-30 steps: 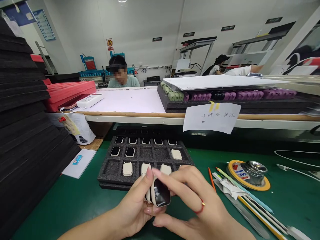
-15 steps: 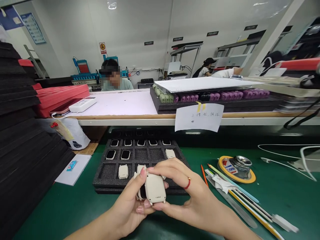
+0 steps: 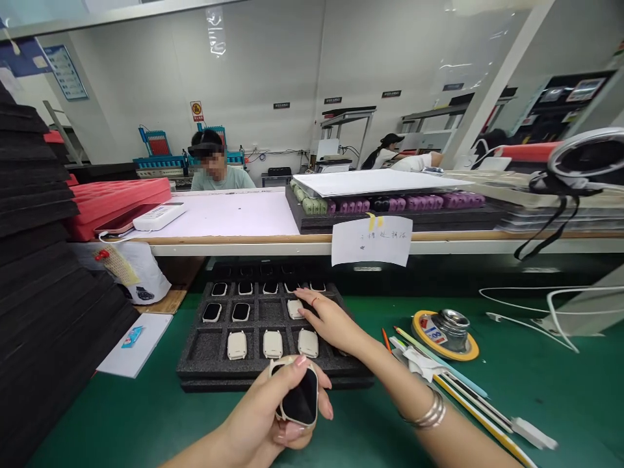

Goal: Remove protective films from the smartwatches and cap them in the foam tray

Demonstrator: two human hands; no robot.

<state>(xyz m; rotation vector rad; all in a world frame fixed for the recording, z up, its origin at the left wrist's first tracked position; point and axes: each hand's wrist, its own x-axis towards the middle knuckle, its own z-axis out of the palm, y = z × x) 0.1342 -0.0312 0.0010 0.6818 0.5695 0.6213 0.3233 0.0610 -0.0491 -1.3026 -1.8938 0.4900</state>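
Note:
My left hand (image 3: 266,413) is closed around a smartwatch (image 3: 303,398) without a strap, its black screen facing up and its thumb on top. Another pale rim shows beside that watch, in the same grip. Stretched over the black foam tray (image 3: 195,370), my right hand (image 3: 331,322) has its fingers apart. Its fingertips and thumb are at the right side of a cream watch case (image 3: 294,309) lying back up in a middle-row slot. In the front row, several cream watch cases (image 3: 236,345) lie back up. Further slots hold watches with dark screens (image 3: 240,312).
Black foam sheets (image 3: 34,260) are stacked high at the left. Tweezers, pens (image 3: 453,364) and a yellow-rimmed round dish (image 3: 468,344) lie at the right. A shelf edge (image 3: 244,249) crosses above the tray's back. A co-worker (image 3: 214,166) sits beyond.
My right hand has left the other hand and reached forward over the tray. A cream watch case now lies in a middle-row slot that was bare. The left hand keeps its grip.

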